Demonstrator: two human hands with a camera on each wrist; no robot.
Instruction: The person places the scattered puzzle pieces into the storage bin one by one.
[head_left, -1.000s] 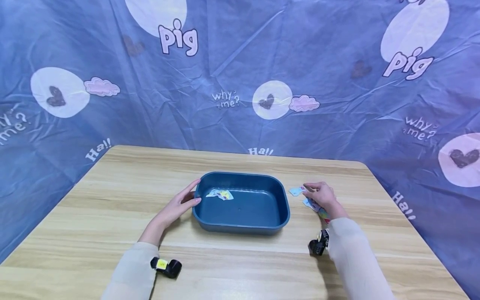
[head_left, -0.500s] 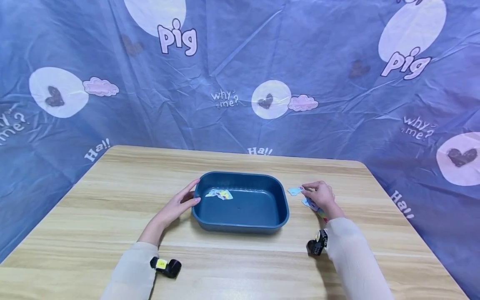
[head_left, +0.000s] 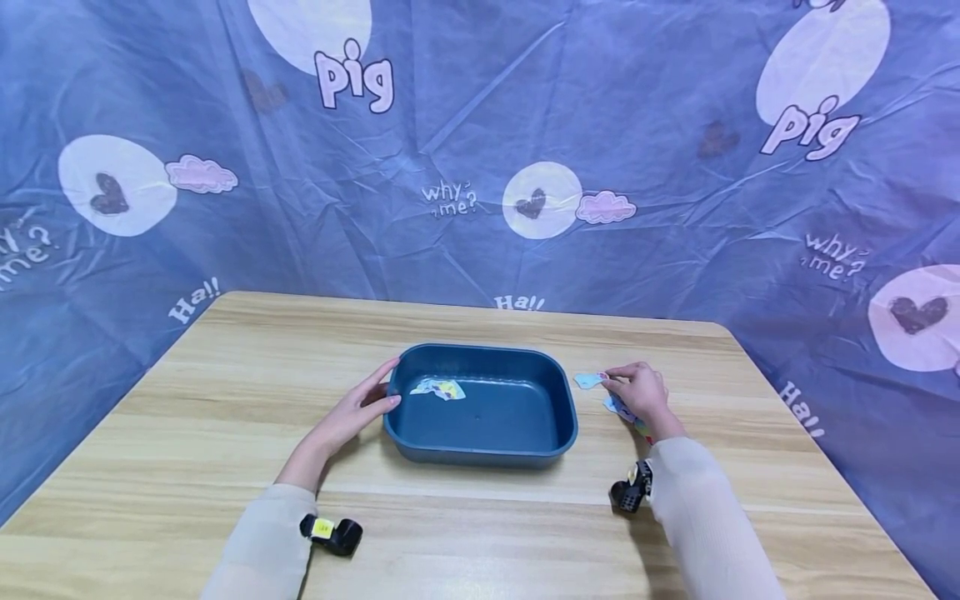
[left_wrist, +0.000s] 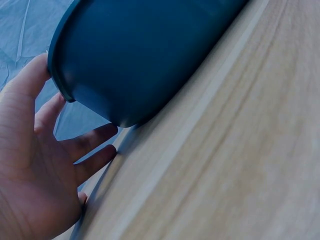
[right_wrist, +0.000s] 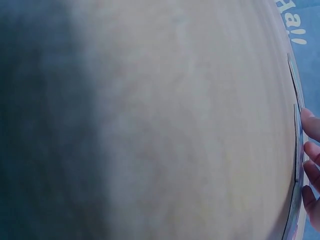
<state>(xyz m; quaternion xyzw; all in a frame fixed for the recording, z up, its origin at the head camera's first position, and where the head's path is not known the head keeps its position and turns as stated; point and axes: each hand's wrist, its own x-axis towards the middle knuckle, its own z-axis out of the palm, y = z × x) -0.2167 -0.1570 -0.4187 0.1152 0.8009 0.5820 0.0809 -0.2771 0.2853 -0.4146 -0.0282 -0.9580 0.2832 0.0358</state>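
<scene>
A dark blue plastic bin [head_left: 480, 457] stands mid-table. My left hand [head_left: 347, 423] is at its left end; the thumb and index fingertips touch the rim, and the other fingers spread loosely below in the left wrist view. Inside the bin lies a flat printed piece [head_left: 447, 390], white, blue and yellow. Right of the bin, the thumb and index finger of my right hand [head_left: 639, 394] pinch the right end of a light-blue puzzle piece [head_left: 587, 380]. More printed pieces [head_left: 617, 407] lie beneath that hand, partly hidden; the right wrist view shows them edge-on.
The wooden table [head_left: 480, 542] carries the bin and pieces. Behind it hangs a blue printed cloth [head_left: 450, 275]. Black wrist cameras are strapped to both sleeves, the left camera [head_left: 333, 533] and the right camera [head_left: 630, 487].
The light-blue piece has shifted slightly left, and the fingertips of my right hand have moved a little with it. My left hand and the bin have stayed in place.
</scene>
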